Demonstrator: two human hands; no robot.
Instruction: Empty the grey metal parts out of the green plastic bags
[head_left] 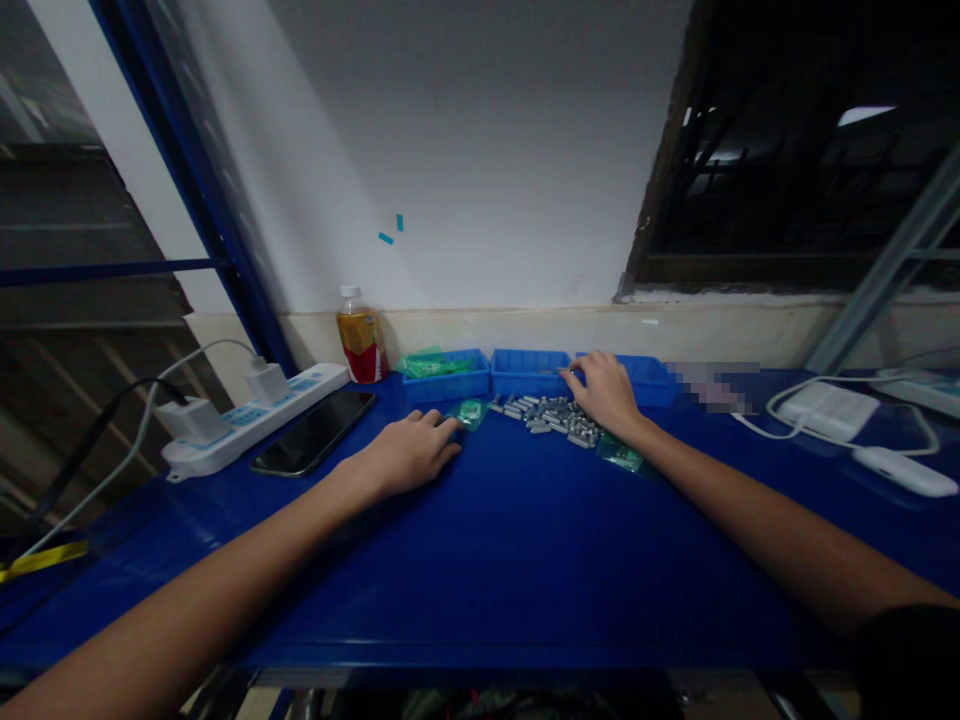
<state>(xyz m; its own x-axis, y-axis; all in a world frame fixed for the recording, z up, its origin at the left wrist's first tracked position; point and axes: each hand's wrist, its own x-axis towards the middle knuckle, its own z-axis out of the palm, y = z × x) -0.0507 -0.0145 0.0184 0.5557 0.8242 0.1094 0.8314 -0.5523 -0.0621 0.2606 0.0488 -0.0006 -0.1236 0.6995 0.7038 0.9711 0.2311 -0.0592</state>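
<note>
My left hand (416, 450) rests on the blue table with its fingers stretched out, the fingertips at the edge of a small green plastic bag (472, 411). My right hand (606, 388) is raised over the front of the blue bins, thumb and forefinger pinched on a small metal part (564, 371), too small to see clearly. Below it lies a loose pile of short silvery metal cylinders (551, 416). Another green bag (621, 455) with small pieces inside lies under my right wrist, partly covered.
Three blue bins stand along the wall: the left bin (448, 384) holds green bags, beside a middle bin (525, 384) and a right bin (649, 385). At left are a drink bottle (360, 340), phone (315, 433) and power strip (217, 450). White chargers (829, 412) with cables lie right.
</note>
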